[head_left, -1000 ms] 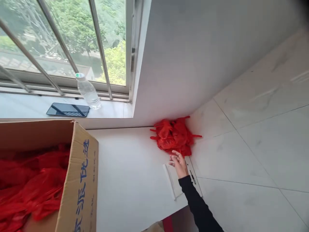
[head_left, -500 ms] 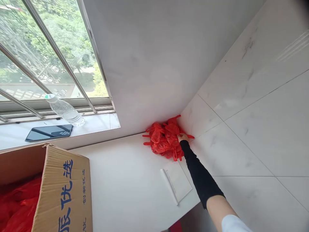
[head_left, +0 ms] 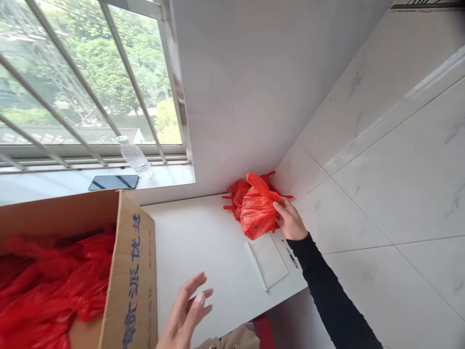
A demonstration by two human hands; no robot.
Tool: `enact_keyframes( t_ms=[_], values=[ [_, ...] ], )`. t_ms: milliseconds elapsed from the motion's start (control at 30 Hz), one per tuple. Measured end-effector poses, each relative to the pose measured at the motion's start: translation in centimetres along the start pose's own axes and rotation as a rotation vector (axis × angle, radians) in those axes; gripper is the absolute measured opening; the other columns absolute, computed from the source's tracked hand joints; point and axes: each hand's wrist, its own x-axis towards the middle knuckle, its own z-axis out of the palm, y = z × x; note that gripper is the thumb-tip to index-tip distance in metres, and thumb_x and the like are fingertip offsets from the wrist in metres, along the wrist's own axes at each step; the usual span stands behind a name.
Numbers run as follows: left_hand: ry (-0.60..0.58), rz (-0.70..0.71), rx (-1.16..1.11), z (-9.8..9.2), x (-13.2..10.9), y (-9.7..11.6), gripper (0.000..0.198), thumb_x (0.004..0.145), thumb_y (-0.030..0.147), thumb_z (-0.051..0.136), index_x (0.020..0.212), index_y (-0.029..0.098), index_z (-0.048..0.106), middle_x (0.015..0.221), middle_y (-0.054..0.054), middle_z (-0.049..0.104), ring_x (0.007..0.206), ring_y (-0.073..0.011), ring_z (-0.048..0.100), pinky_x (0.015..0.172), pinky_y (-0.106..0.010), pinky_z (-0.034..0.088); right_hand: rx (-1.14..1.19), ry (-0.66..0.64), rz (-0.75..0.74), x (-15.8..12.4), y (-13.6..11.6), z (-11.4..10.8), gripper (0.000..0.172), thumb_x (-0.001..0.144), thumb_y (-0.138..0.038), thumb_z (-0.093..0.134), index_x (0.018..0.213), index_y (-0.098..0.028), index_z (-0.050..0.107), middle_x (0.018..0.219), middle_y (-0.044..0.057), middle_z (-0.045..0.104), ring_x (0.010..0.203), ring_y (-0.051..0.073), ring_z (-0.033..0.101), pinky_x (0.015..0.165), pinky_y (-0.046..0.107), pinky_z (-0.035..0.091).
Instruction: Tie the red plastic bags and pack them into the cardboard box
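My right hand [head_left: 289,220] grips a red plastic bag [head_left: 256,208] by its gathered top, with something bulky inside that I cannot make out. Behind it, a pile of red plastic bags [head_left: 238,190] rests in the corner of the white table [head_left: 196,237], partly covered by the held bag. My left hand [head_left: 189,308] is raised over the table's front part, fingers apart, holding nothing. To its left stands an open cardboard box [head_left: 137,276] with more red bags [head_left: 83,276] inside.
A notepad [head_left: 271,259] and a black pen [head_left: 292,258] lie near the table's right edge. On the windowsill are a phone [head_left: 113,182] and a clear plastic bottle [head_left: 134,157]. A tiled wall [head_left: 363,213] bounds the right side.
My right hand has lifted one red bag off the pile and drawn it toward me. My left hand has come into view. The view has shifted left, showing more of the box.
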Motion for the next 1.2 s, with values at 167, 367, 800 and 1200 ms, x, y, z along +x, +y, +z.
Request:
enact_keyframes(
  t_ms=[167, 367, 800, 1200],
  values=[
    [-0.091, -0.013, -0.313, 2.3, 0.7, -0.9, 0.062, 0.075, 0.065, 0.069, 0.124, 0.028, 0.064, 0.133, -0.010, 0.065, 0.122, -0.0347, 0.062, 0.091, -0.047, 0.058, 0.279, -0.386, 0.213, -10.9, -1.2, 3.4, 0.041, 0.082, -0.059, 0.070, 0.104, -0.024, 0.063, 0.098, 0.006, 0.073, 0.089, 0.023, 0.069, 0.075, 0.036, 0.055],
    [-0.008, 0.126, -0.307, -0.9, -1.5, -0.4, 0.057, 0.067, 0.036, 0.086, 0.118, 0.026, 0.061, 0.119, -0.005, 0.072, 0.107, -0.0271, 0.070, 0.086, -0.032, 0.057, 0.325, -0.425, 0.242, -14.9, 1.6, 7.2, 0.046, 0.090, -0.064, 0.057, 0.113, -0.024, 0.065, 0.121, 0.010, 0.069, 0.112, 0.025, 0.063, 0.093, 0.041, 0.052],
    [-0.023, 0.099, -0.182, -3.8, -3.5, -4.2, 0.045, 0.068, 0.046, 0.086, 0.102, 0.019, 0.076, 0.108, -0.010, 0.077, 0.103, -0.0300, 0.070, 0.093, -0.036, 0.053, 0.296, -0.677, 0.203, -16.7, 2.6, 12.2, 0.038, 0.096, -0.051, 0.057, 0.119, -0.024, 0.069, 0.113, 0.006, 0.073, 0.106, 0.024, 0.066, 0.100, 0.041, 0.048],
    [-0.048, 0.120, -0.137, -4.1, -3.0, -4.1, 0.047, 0.078, 0.048, 0.077, 0.112, 0.016, 0.071, 0.113, -0.011, 0.075, 0.112, -0.0308, 0.066, 0.092, -0.036, 0.053, 0.361, -0.754, 0.268, -16.8, 3.9, 13.1, 0.036, 0.094, -0.050, 0.062, 0.120, -0.027, 0.067, 0.117, 0.006, 0.072, 0.106, 0.025, 0.067, 0.097, 0.044, 0.050]
  ],
)
